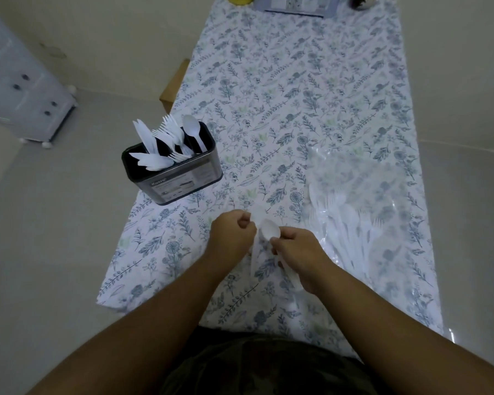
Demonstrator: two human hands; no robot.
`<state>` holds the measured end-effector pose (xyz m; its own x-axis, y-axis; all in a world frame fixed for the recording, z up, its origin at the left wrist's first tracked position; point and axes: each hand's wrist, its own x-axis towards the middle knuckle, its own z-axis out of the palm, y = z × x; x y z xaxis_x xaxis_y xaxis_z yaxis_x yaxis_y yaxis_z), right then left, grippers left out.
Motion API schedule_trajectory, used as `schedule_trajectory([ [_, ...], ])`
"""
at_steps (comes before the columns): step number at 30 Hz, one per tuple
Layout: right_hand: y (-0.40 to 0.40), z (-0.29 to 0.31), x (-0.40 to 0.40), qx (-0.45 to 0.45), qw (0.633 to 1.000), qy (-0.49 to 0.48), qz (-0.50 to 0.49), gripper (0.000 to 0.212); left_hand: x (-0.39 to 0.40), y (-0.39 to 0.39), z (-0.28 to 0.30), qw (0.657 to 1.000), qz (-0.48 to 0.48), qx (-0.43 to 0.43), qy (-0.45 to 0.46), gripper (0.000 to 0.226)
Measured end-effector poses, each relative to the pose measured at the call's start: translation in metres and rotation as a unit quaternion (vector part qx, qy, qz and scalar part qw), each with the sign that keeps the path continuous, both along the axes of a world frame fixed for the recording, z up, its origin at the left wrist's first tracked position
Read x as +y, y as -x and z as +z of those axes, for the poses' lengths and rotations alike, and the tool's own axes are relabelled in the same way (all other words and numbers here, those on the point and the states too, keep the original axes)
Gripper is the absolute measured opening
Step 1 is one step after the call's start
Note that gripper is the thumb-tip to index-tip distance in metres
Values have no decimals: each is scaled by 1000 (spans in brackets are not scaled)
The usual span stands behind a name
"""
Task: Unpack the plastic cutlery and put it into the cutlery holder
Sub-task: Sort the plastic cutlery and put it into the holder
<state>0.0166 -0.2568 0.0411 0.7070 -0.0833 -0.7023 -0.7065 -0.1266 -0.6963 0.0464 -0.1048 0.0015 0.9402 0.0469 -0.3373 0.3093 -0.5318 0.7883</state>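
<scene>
Over the near end of the table [311, 89], which is covered in a leaf-and-flower printed cloth, both hands work on one white plastic spoon [271, 230] in a thin clear wrapper [255, 252]. The left hand [231, 233] is clenched, pinching the top of the wrapper between thumb and fingers, while the right hand [298, 253] grips the spoon with its fingertips just under the bowl — the handle runs down behind the palm and is mostly hidden. The spoon's bowl faces up, between the two hands. To the left, near the table's edge, stands the cutlery holder [175, 173], a dark, metal-sided box with a label on its front; white knives, forks and a spoon stand in it, some upright and some leaning. To the right of the hands lies a clear plastic bag [362, 195] — the remaining white cutlery [345, 226] is heaped inside it, blurred through the film.
</scene>
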Motion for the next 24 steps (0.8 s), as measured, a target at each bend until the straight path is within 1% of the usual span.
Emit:
schedule_trajectory([
  [3,-4,-3,12,-28,999,-11,-11,21,2,21,9,990,51,8,132,12],
  [4,-5,-4,16,-31,999,-11,-18,22,4,25,14,984,70,12,161,11],
  [6,-9,-3,23,-18,999,-21,-37,20,7,31,19,977,100,14,189,17],
  [8,-11,1,30,-11,998,-45,-49,15,14,33,21,976,114,5,187,18],
  [11,-16,5,43,-44,998,-40,-34,11,20,34,31,981,115,-23,156,23],
  [15,-23,7,62,-94,995,18,15,26,27,36,40,987,96,-101,81,30],
  [17,-25,12,69,-106,994,9,34,28,36,32,39,984,109,-124,65,30],
  [20,-29,22,75,-134,990,-17,35,21,52,23,44,980,128,-139,61,25],
  [22,-35,31,77,-177,983,5,36,16,60,15,55,977,120,-168,60,23],
  [24,-48,46,82,-242,968,40,45,14,66,2,74,969,123,-197,84,20],
])
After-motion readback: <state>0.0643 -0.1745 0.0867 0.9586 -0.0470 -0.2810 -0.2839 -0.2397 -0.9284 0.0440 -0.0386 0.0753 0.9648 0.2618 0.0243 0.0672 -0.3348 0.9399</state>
